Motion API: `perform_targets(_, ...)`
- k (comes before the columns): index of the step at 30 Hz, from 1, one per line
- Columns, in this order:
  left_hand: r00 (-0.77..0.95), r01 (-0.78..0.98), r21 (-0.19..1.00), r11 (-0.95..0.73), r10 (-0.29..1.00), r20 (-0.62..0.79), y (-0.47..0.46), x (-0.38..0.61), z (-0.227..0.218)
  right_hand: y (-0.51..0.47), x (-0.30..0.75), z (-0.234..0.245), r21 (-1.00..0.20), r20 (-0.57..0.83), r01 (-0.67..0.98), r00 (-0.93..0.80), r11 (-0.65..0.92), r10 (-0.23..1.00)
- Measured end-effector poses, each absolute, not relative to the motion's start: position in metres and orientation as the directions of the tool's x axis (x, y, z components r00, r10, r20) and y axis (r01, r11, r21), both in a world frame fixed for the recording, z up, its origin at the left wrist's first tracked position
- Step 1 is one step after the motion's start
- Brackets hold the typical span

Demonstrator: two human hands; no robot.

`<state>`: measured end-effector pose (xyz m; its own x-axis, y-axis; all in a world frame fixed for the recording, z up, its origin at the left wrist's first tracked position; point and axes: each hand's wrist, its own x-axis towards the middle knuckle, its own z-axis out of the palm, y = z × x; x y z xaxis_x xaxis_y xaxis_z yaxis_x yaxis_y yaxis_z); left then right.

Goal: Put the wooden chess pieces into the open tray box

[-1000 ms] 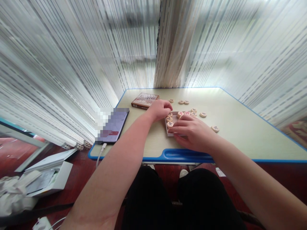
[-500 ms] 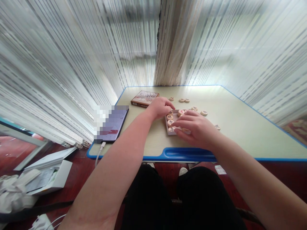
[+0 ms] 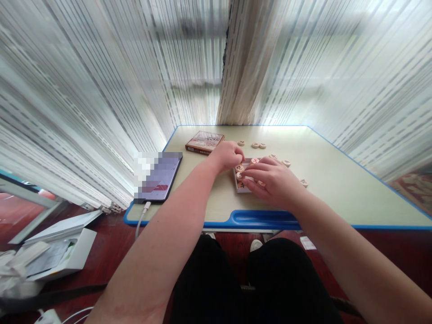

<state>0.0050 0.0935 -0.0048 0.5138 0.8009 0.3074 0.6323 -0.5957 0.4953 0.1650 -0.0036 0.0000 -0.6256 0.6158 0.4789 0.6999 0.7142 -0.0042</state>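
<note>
A shallow white box [image 3: 243,190] of round Chinese chess pieces stands near the front of the table. A column of pieces with black characters, one of them a chess piece [image 3: 239,168], lines its left side, and a red-marked piece [image 3: 255,160] lies at its back. At the back left corner of the box, my left hand [image 3: 230,155] has its fingers curled closed; whatever they hold is hidden. Over the box rests my right hand [image 3: 275,182], fingers outstretched and thumb apart from them, the tips near the left column. It hides much of the inside.
Loose chess pieces lie behind the box, among them one piece [image 3: 241,143], and to its right, another piece [image 3: 304,182]. A brown patterned box lid [image 3: 205,141] is at back left. A tablet [image 3: 162,175] with a white cable [image 3: 141,218] lies left. The blue-edged table [image 3: 337,180] has a front groove.
My left hand's fingers have curled in more at the back left corner of the box. My right hand stays over the box. The view has shifted slightly.
</note>
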Motion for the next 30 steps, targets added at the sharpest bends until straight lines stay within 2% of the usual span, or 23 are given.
perform_targets(17,0.524,0.657,0.464,-0.595,0.802,0.286,0.0968,0.0018,-0.0039,0.0019,0.1617,-0.0023,-0.026,0.418,0.736,-0.606,0.676,0.676)
perform_targets(30,0.491,0.683,0.434,-0.588,0.809,0.323,0.0971,0.0014,-0.0052,0.0018,0.1633,-0.0029,-0.052,0.428,0.747,-0.583,0.663,0.691)
